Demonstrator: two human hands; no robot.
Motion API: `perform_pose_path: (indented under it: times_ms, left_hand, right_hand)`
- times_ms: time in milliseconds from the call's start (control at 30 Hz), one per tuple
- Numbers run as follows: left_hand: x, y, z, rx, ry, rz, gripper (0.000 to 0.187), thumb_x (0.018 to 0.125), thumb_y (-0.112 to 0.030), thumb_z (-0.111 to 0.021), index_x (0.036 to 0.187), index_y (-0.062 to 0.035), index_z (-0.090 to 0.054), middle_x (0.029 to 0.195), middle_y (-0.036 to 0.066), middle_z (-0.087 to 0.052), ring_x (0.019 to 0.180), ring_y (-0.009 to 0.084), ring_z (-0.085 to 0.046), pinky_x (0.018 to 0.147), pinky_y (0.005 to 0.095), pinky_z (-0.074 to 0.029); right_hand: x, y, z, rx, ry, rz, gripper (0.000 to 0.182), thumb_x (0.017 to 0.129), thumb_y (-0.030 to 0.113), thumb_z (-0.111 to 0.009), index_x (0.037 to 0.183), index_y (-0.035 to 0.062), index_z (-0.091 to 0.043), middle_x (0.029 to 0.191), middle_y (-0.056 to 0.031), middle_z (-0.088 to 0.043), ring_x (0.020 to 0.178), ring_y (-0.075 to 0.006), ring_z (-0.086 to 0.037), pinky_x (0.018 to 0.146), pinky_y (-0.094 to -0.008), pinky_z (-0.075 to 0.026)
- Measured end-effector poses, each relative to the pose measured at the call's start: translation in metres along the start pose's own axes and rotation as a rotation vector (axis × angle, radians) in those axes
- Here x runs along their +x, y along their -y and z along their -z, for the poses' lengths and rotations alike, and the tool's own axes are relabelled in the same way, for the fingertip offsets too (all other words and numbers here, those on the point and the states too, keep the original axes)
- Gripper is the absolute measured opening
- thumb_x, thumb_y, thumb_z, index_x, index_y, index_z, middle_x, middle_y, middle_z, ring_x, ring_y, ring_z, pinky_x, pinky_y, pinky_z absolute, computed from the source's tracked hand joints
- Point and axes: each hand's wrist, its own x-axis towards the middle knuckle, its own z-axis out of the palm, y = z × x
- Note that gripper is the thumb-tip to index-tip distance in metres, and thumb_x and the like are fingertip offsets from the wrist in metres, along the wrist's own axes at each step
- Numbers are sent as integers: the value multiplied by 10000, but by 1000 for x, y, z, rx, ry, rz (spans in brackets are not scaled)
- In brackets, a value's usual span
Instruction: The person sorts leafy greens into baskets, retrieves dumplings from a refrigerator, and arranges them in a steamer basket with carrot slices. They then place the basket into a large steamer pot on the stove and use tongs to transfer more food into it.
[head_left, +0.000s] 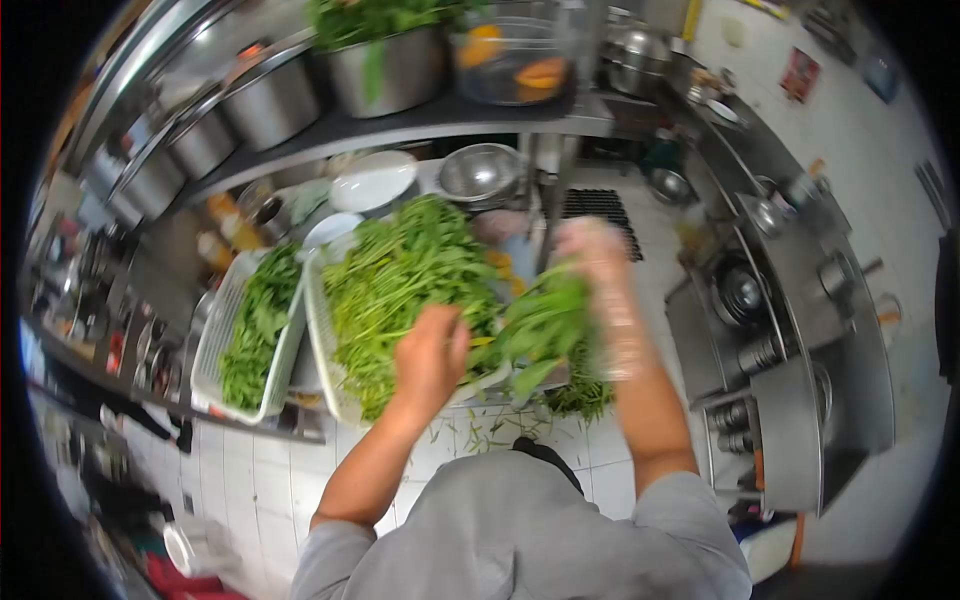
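My right hand (592,250), in a clear plastic glove and blurred by motion, is closed around a bunch of leafy greens (548,320) that hangs leaves down at the right of a white basket (318,345). My left hand (432,350) is bare, its fingers curled in over the basket's front part. Whatever lies inside those fingers is hidden; a yellowish leaf (482,341) shows just beside them. Long-stemmed leafy greens (400,260) heap high in the basket. To its left, a narrower white basket (273,395) holds darker greens (262,335).
Behind the baskets are a white oval dish (373,180) and a metal bowl (480,172). A shelf (420,128) above carries steel pots (270,105) and a clear tub (512,65). Cut stems (490,425) litter the tiled floor. Steel counters (800,400) stand at the right.
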Motion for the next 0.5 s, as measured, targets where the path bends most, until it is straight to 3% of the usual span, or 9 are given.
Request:
perform_pose_path:
  times_ms: [33, 67, 100, 133, 167, 233, 333, 400, 500]
  left_hand:
    - [3, -1, -9, -61, -2, 34, 191, 797, -18, -615, 983, -23, -573, 851, 153, -594, 713, 347, -603, 621, 376, -502]
    - [12, -7, -19, -42, -43, -77, 200, 814, -29, -597, 1012, -17, -574, 873, 162, -596, 744, 348, -613, 636, 377, -509]
    - [22, -14, -32, -146, -32, -75, 207, 826, -40, -582, 1032, -15, -571, 911, 175, -594, 753, 353, -607, 652, 391, -505]
    - [33, -28, -44, -244, 39, 18, 214, 830, -43, -576, 1041, -11, -566, 961, 180, -598, 786, 359, -604, 692, 408, -499]
    - [44, -28, -68, -305, 28, -11, 241, 831, -80, -632, 1048, 14, -584, 977, 184, -596, 869, 361, -591, 761, 402, -484]
    - [53, -26, -109, -290, 42, -162, 293, 830, -101, -640, 1093, 15, -582, 1089, 181, -581, 976, 353, -572, 842, 396, -473]
    - [35, -30, -99, -166, 71, -279, 325, 812, -95, -657, 1118, -8, -591, 1169, 170, -561, 1061, 341, -543, 898, 390, -458]
    - [20, 0, -74, -234, 150, -279, 330, 782, -76, -676, 1101, -29, -608, 1162, 157, -571, 1059, 329, -552, 889, 392, -466]
    - [3, 62, -23, 87, 72, -119, 256, 739, -23, -678, 991, -26, -637, 999, 142, -610, 951, 322, -575, 816, 389, -484]
  right_hand:
    - [12, 11, 27, -108, -60, 75, 330, 797, 401, -620, 915, 94, -652, 825, -30, -622, 674, -128, -538, 626, -289, -440]
    - [21, 18, 55, -151, -101, 215, 314, 824, 385, -605, 936, 96, -659, 854, -32, -640, 675, -123, -535, 620, -269, -422]
    - [14, 51, 61, -271, -235, 55, 274, 843, 348, -601, 941, 100, -665, 872, -29, -643, 692, -120, -534, 629, -247, -406]
    - [7, 65, 69, -206, -310, 100, 261, 849, 327, -610, 963, 99, -665, 876, -23, -642, 722, -108, -529, 640, -230, -392]
    - [11, 65, 93, -253, -346, 196, 296, 857, 343, -607, 1002, 89, -658, 864, -14, -628, 752, -92, -507, 659, -225, -375]
    - [-8, 78, 114, -273, -428, 194, 309, 872, 333, -595, 1027, 72, -651, 856, -5, -606, 759, -76, -482, 645, -223, -360]
    - [-35, 70, 147, -235, -415, 169, 265, 889, 325, -578, 977, 78, -622, 836, 17, -550, 727, -69, -447, 625, -210, -337]
    - [-59, 58, 154, -119, -367, 111, 220, 899, 317, -570, 940, 101, -579, 796, 27, -497, 687, -69, -420, 615, -205, -334]
    - [-85, 33, 189, -73, -432, 7, 203, 891, 301, -580, 938, 103, -577, 773, 23, -482, 671, -69, -421, 598, -208, -343]
